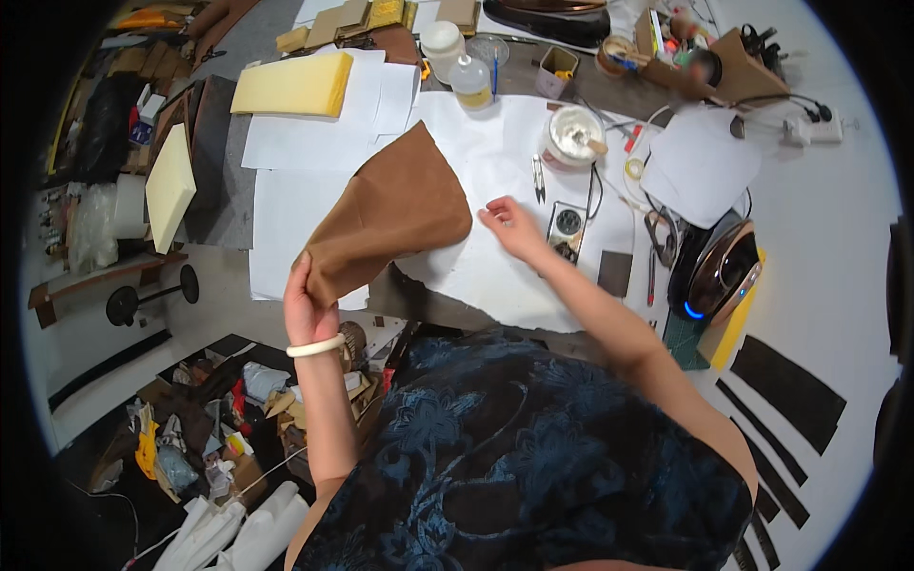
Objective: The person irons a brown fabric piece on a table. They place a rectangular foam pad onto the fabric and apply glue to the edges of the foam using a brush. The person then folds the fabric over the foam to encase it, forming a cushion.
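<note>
A floppy piece of brown leather (pixel 395 209) hangs raised over the white paper (pixel 466 285) on the table. My left hand (pixel 309 300) grips its near left corner between thumb and fingers, the thumb on top. Some of those fingers are hidden under the leather. To the right of the leather, and apart from it, my right hand (pixel 512 226) hovers with bent fingers spread and nothing in them. Beyond that hand lie a pair of thread snips (pixel 539 179) and a small metal-framed device with round black dials (pixel 568 228).
A white tub of paste with a wooden stick (pixel 574 138) stands beyond my right hand. A clear bottle (pixel 470 84) stands at the back, a yellow foam block (pixel 293 86) at the far left. An iron-like appliance with a blue light (pixel 719 271) sits at the right edge.
</note>
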### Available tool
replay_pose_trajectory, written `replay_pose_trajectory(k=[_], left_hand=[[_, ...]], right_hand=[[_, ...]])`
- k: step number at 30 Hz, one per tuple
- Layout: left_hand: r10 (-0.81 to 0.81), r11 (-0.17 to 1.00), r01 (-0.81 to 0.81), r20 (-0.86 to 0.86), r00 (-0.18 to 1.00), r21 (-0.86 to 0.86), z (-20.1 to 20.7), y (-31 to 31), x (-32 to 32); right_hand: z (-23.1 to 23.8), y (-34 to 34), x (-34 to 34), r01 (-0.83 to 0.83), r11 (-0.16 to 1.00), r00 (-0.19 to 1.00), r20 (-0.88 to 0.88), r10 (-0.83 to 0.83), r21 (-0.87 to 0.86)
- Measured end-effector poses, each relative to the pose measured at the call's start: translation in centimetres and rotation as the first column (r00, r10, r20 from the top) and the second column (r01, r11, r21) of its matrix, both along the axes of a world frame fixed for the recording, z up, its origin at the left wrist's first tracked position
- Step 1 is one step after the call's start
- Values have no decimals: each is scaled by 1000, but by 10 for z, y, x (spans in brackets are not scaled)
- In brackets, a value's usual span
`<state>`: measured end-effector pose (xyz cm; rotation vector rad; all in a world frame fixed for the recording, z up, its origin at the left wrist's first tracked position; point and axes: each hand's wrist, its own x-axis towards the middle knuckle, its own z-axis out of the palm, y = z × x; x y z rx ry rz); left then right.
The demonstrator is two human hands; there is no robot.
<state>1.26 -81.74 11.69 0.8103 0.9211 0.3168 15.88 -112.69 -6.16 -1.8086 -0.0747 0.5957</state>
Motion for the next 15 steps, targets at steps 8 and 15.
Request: replay_pose_trajectory(k=[8,15], left_hand=[[-6,974,29,99,995,-226,28,79,-18],[-202,915,334,463,863,-224,35,231,95]], right_hand=[[-45,115,-34,581,697,509,-856,91,420],[109,125,102,376,848,923,-68,-380,373]])
